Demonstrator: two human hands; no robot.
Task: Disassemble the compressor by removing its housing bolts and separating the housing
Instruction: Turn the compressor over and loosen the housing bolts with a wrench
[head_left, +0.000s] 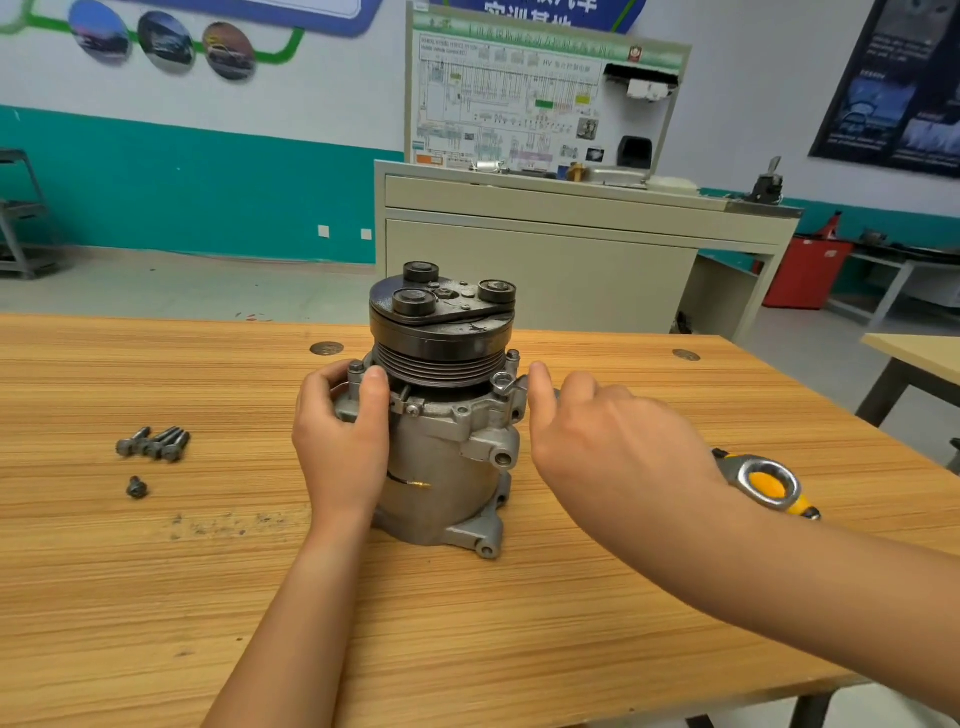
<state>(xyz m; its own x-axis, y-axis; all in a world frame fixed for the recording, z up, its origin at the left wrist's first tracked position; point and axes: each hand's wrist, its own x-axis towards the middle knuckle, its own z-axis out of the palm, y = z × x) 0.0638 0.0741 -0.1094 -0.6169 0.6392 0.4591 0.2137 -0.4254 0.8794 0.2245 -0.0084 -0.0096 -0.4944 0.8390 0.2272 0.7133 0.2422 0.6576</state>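
Head view shows me the compressor (441, 467) standing upright near the middle of the wooden table (156, 597). It has a grey cast body with mounting ears, a black grooved pulley (441, 358) above, and a dark clutch plate (441, 306) with three round bosses on top. A thin black wire with a brass tip (413, 483) lies across its side. Bolt heads sit in the upper flange at left and right.

My left hand (340, 441) grips that flange, thumb in front and fingers curled round the back. My right hand (613, 441) holds nothing: its fingers are loosely curled and its thumb reaches to the flange's right ear — whether they touch, I cannot tell.

Four bolts (156, 444) lie together at far left, with one bolt (136, 487) apart. A yellow-handled wrench (769, 483) lies at right.

Behind, a wiring-diagram board (545, 98) reads "HV" — the rest is too blurred to read.
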